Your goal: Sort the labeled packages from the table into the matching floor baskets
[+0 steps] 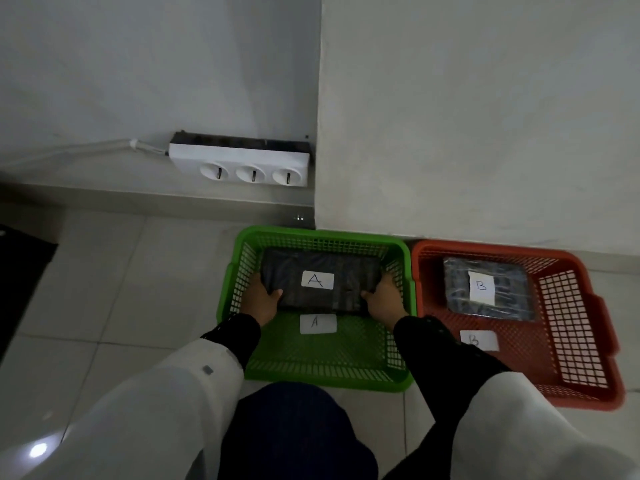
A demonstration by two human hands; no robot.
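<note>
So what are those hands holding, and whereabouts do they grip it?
The package marked A, gripped at its two short ends: left hand on one, right hand on the other, inside the green basket.

Package A (pixel 320 280) inside green basket (pixel 239 271)

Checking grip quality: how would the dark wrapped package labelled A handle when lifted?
The dark wrapped package labelled A probably stays stiff: it spans flat between the left hand and right hand. Its glossy wrap may be slippery. A two-handed hold hints at bulk or weight.

Pale tiled floor (pixel 104 289) under touching green basket (pixel 346 375) and red basket (pixel 571 323).
</note>
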